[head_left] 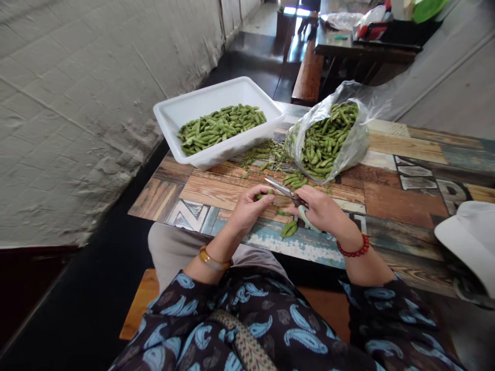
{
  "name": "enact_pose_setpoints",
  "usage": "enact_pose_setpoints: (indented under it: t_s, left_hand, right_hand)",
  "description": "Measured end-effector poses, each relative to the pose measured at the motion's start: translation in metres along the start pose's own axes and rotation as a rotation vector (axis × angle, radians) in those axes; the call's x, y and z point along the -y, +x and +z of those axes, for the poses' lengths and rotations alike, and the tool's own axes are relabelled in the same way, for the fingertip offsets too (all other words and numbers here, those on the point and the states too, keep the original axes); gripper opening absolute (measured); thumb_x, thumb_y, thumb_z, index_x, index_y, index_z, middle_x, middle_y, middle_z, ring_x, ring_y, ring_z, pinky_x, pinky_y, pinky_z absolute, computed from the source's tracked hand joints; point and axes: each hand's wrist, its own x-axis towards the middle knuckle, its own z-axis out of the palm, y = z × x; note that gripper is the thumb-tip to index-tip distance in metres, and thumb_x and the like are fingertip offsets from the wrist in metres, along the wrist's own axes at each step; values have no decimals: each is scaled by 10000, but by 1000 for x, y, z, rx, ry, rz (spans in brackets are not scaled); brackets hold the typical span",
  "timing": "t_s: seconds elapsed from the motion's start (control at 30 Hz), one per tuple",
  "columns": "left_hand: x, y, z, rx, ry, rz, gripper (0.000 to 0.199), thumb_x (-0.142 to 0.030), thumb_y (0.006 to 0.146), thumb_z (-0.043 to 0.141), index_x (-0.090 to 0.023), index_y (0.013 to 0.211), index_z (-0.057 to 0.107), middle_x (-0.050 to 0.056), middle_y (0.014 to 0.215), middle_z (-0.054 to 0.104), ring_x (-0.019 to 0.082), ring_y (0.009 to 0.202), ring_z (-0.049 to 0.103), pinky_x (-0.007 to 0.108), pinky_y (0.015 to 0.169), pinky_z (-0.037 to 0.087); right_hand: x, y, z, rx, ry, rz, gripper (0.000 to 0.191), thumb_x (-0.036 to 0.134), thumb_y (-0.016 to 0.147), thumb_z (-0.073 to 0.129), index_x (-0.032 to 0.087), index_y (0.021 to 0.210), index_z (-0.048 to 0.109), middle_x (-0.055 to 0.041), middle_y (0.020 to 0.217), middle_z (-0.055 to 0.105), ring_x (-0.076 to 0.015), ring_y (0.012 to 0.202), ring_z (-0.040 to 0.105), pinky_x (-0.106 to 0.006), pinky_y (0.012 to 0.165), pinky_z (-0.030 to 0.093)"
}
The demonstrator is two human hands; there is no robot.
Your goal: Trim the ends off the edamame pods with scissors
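Note:
My left hand [250, 207] is closed around a green soybean pod [264, 196], its tip showing between thumb and fingers. In my right hand [322, 207] is a pair of scissors [281, 188] with pale green handles, blades pointing left just above the pod. Below the scissors, a few loose pods [289, 229] lie on the table. A white plastic tub [228, 152] with many pods stands beyond my left hand. Past my right hand, a clear plastic bag [358, 147] lies with its mouth towards me, full of pods. Trimmings [270, 153] are scattered between tub and bag.
The table [402, 201] has a patchwork wood pattern. A white cap [469, 239] sits at its right edge. A pale wall [77, 113] runs along the left. Further back are a wooden bench [309, 72] and another table [336, 41] with assorted items.

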Motion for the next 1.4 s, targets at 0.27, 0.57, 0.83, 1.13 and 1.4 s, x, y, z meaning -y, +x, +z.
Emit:
enact_pose_setpoints:
  t_s: [0.27,0.57,0.83,1.13,1.4]
  left_hand:
    - [-7,6,-5,-71,-249,-28,408,-310,615,892,-152,779,553,-20,743,626,29,505,447,142,403,272]
    - [-3,9,-6,-67,-399,-39,424,-285,630,902,-154,767,523,-57,698,555,12,479,425,121,388,283]
    - [-4,6,-4,31,-344,-90,419,-284,617,896,-163,818,549,-37,637,588,28,459,412,121,379,248]
    - [-6,3,-3,55,-391,-132,430,-265,606,902,-168,817,539,-30,651,615,28,456,414,111,377,250]
    - [-4,3,-1,102,-354,-158,427,-277,629,889,-166,824,526,-9,664,632,33,445,431,113,381,252]
  right_hand:
    - [4,0,-1,-64,-41,42,205,340,884,682,205,1002,582,-66,918,586,-222,790,565,-333,684,447]
    - [18,1,0,34,-62,71,242,367,887,695,212,1043,595,-65,988,596,-191,733,580,-315,647,471]
    - [18,2,0,8,-55,73,228,345,907,664,202,1066,584,-69,988,599,-185,731,576,-309,646,486]
    - [17,2,1,14,-65,82,261,365,903,674,200,1085,586,-63,995,594,-185,743,582,-307,645,476]
    - [19,3,1,23,-56,66,230,383,911,662,211,1049,594,-54,968,579,-192,752,564,-314,655,462]
